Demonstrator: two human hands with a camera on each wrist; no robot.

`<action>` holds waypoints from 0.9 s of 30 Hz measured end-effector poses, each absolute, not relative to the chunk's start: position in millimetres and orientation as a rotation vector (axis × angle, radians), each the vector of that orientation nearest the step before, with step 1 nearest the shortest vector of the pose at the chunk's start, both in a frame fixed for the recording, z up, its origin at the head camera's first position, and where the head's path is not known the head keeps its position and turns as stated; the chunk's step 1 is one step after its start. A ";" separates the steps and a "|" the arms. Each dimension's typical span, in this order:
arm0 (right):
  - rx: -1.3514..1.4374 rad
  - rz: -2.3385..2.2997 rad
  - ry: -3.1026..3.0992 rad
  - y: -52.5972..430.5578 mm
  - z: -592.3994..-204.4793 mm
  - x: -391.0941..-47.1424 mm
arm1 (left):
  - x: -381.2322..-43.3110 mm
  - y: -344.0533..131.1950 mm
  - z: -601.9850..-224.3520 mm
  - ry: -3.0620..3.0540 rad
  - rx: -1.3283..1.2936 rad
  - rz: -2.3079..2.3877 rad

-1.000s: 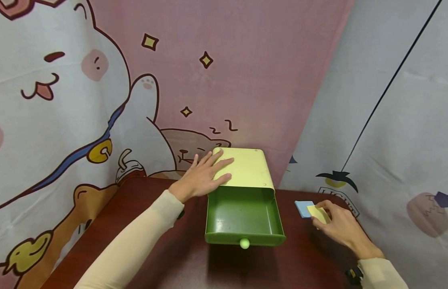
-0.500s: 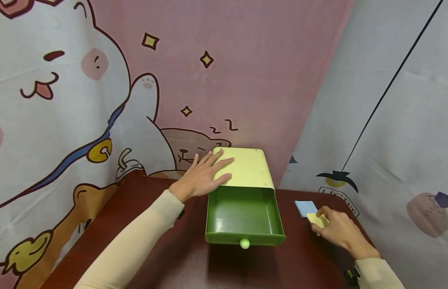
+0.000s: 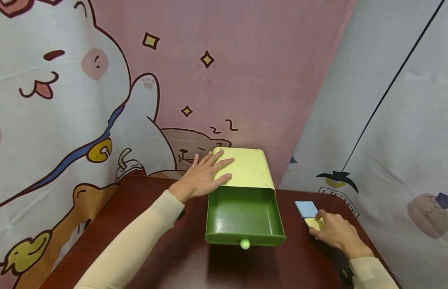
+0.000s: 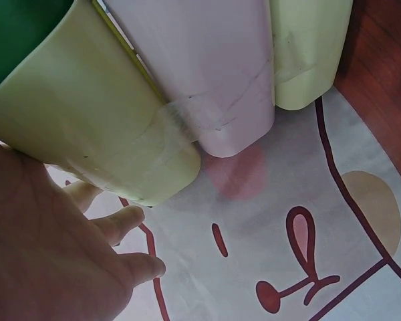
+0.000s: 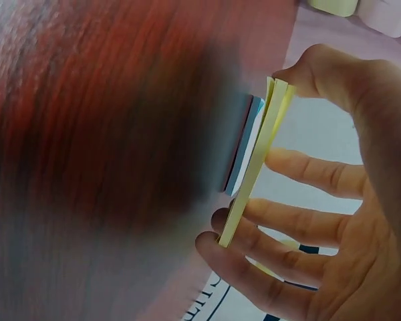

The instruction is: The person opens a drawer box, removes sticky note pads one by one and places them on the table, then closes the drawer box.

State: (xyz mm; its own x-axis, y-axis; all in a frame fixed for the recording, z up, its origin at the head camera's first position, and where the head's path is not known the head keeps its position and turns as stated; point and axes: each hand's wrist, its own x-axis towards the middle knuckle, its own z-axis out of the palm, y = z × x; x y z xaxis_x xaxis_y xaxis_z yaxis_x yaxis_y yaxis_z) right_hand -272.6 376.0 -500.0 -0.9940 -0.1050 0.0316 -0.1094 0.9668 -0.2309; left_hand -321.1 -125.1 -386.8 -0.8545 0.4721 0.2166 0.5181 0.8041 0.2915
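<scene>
My left hand (image 3: pixel 203 175) rests with spread fingers on the yellow top of a small drawer unit (image 3: pixel 247 166). Its green drawer (image 3: pixel 243 212) is pulled out toward me, with a round knob at the front and a bare inside. In the left wrist view, the fingers reach along the unit's yellow side (image 4: pixel 120 127). My right hand (image 3: pixel 337 233) pinches a yellow sticky note pad (image 3: pixel 313 223) between thumb and fingers. The right wrist view shows that yellow pad (image 5: pixel 257 164) edge-on. Beside it, a blue sticky note pad (image 3: pixel 306 209) lies on the table.
The dark red-brown table (image 3: pixel 166 249) carries everything. A printed cloth backdrop (image 3: pixel 260 80) hangs close behind the drawer unit and along the right side. In the left wrist view, a pink tier (image 4: pixel 207 67) and another yellow tier (image 4: pixel 307 53) stand beside the nearest one.
My right hand has drawn the yellow pad down toward me, off the blue pad's corner, so more of the blue pad shows. The left hand and drawer have stayed still.
</scene>
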 end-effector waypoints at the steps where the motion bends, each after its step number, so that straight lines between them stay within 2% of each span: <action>1: 0.173 0.356 -3.103 375.8 -500.4 -273.1 | -321.3 -125.1 -387.1 -2.857 -0.788 -0.518; 27: 0.173 0.273 -3.124 374.7 -511.5 -281.1 | -320.1 -124.7 -386.3 -2.857 -0.786 -0.527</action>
State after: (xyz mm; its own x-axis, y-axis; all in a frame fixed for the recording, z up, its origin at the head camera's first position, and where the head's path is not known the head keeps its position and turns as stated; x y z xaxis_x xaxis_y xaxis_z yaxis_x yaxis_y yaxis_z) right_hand -281.1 374.7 -511.5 -0.9939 -0.1094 0.0107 -0.1096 0.9788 -0.1729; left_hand -320.1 -124.7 -386.3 -0.8555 0.4709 0.2156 0.5168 0.8031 0.2966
